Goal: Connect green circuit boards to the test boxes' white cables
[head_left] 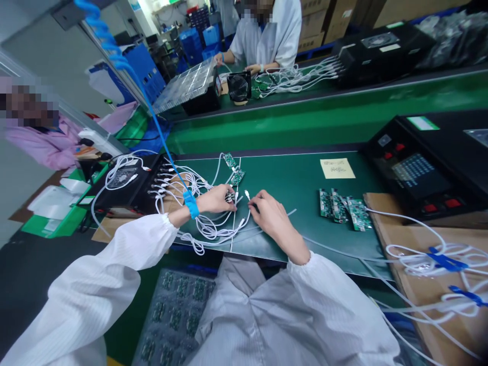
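Note:
My left hand (218, 199), with a blue strap (190, 204) round its wrist, pinches a small circuit board (230, 196) between thumb and fingers. Part of the board is hidden by the fingers. Close on its right, my right hand (269, 212) grips a white USB cable (248, 207) just behind its plug, which points up and away. The plug and the board are apart. Just beyond my hands, green circuit boards (237, 177) lie on the bench with cables at them. A tangle of white cables (213, 231) spreads under and beside my left hand.
A black box (133, 185) with several plugged-in cables stands left. Several circuit boards (345, 208) and a yellow note (337, 169) lie right, near another black box (430, 162) and cable bundles on cardboard (396, 239). A tray of boards (171, 310) is below the bench edge. Co-workers sit opposite and left.

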Motion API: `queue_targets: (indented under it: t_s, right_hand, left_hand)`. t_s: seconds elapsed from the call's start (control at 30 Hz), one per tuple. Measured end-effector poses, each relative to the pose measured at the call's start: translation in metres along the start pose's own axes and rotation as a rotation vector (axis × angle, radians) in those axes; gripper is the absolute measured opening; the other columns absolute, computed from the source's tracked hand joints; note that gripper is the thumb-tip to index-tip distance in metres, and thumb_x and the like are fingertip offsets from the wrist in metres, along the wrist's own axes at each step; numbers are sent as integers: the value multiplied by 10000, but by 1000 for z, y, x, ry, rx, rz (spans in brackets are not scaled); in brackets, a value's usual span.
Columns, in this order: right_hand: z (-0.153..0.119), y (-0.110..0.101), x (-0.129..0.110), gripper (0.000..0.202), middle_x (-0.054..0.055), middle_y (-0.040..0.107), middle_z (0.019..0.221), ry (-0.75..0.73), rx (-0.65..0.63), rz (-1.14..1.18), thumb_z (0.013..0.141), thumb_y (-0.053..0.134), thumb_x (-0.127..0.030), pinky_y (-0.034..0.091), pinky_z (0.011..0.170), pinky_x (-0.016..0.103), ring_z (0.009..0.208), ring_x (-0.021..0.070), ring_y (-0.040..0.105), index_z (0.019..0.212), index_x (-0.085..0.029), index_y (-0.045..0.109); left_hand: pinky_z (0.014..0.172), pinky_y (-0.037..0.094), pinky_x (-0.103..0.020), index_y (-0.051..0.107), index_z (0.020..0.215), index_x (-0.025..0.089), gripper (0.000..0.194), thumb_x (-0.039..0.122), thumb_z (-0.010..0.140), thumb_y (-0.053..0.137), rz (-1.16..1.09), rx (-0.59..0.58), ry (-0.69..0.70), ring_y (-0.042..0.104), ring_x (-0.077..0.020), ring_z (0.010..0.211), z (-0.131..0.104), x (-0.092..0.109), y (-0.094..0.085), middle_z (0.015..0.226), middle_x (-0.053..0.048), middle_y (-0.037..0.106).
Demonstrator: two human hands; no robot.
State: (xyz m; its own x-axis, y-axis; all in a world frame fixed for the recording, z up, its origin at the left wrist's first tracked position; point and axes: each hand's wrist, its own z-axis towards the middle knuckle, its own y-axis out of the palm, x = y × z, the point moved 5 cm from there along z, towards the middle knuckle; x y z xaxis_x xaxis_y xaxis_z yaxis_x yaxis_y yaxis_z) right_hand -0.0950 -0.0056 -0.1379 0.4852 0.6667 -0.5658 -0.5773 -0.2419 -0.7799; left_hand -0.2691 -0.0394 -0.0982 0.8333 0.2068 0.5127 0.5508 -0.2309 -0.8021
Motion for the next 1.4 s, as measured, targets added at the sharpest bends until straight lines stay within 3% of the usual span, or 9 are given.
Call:
queue_targets:
  t_s: [0.17,0.27,0.37,0.5,0.67,0.8,0.93,1.07,1.4]
  right_hand:
    - [8,8,-17,262,47,691,800,105,-16,450,1022,572,-358,486,686,307,707,180,644,936,-201,764]
    - [16,23,-24,275,-1,643,630,288,-104,823,982,598,-418,446,546,261,524,137,584,928,-178,720]
    - [22,35,-24,263,-25,610,565,420,-98,1098,909,667,-435,422,465,232,439,112,543,897,-173,656]
    - [26,43,-24,265,28,696,731,453,-35,1285,833,732,-403,475,475,228,482,98,595,864,-174,604]
    - [26,42,-32,373,28,708,825,381,-42,1325,766,794,-455,469,448,220,481,80,581,921,-182,593]
    - [27,39,-39,444,24,700,819,293,-48,1294,787,767,-586,459,455,225,462,65,539,882,-186,599]
    - [27,40,-43,480,21,687,804,239,-49,1261,811,722,-661,416,448,228,474,70,508,864,-197,609]
    - [27,41,-46,462,25,678,781,214,-55,1225,844,686,-657,392,473,239,534,99,528,860,-199,628]
    - [30,38,-52,402,46,690,781,144,-31,1128,887,651,-585,486,655,286,726,170,641,862,-184,673]
  left_hand:
    - [509,396,-276,698,1047,181,396,445,771,801,-178,-117,5,545,-145,541,-11,14,-24,693,2,641]
    - [504,377,-264,720,1021,186,410,476,751,825,-158,-133,72,521,-129,531,-15,20,-32,661,15,599]
    - [501,362,-257,698,1097,189,437,485,793,803,-200,-169,34,518,-128,544,-18,16,-36,658,14,592]
    - [543,391,-264,615,1184,179,403,382,868,760,-458,16,-89,536,-126,589,-16,7,-52,706,2,601]
    - [558,414,-223,596,947,143,117,91,856,649,-1005,208,-127,531,-87,593,-4,6,-58,709,-5,573]
    - [607,484,-201,591,940,109,119,32,850,579,-1259,332,-182,600,-101,620,-1,5,-53,721,-35,621]
    - [775,577,-264,562,1104,110,218,24,903,567,-1286,475,-173,720,-159,769,-2,5,-51,841,-83,717]
    - [946,590,-330,567,1159,110,245,41,928,612,-1298,491,-55,750,-183,935,-1,8,-51,1030,-131,753]
    - [1038,579,-380,615,1113,131,186,145,942,687,-1265,544,61,742,-209,1052,-1,6,-54,1140,-142,748]
